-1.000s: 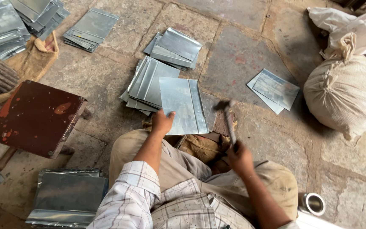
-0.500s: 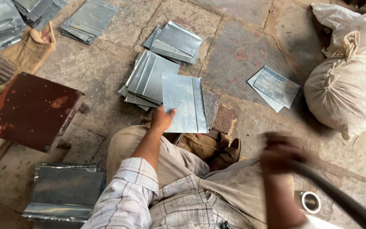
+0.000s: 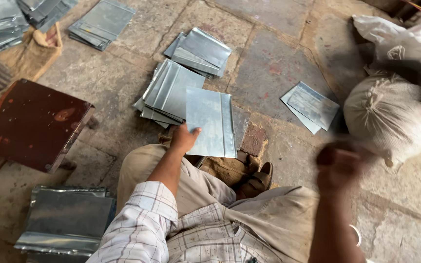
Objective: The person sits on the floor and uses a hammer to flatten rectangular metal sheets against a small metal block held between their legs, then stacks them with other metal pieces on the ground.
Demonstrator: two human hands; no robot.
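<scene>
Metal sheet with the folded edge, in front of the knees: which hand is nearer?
Left. The left hand grips the metal sheet at its near left corner. The right hand, motion-blurred, is raised well off to the sheet's right, not touching it.

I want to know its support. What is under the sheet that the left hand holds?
A rusty block shows beside the sheet; whatever lies beneath is covered.

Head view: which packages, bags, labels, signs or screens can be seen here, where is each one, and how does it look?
No labels, signs or screens show.
Tied sack: right side on the stone floor, rounded, off-white cloth, neck gathered at the top.
White plastic bag: upper right, behind the sack, crumpled.
Burlap sacking: upper left, tan, lying flat under stacked metal sheets.
</scene>
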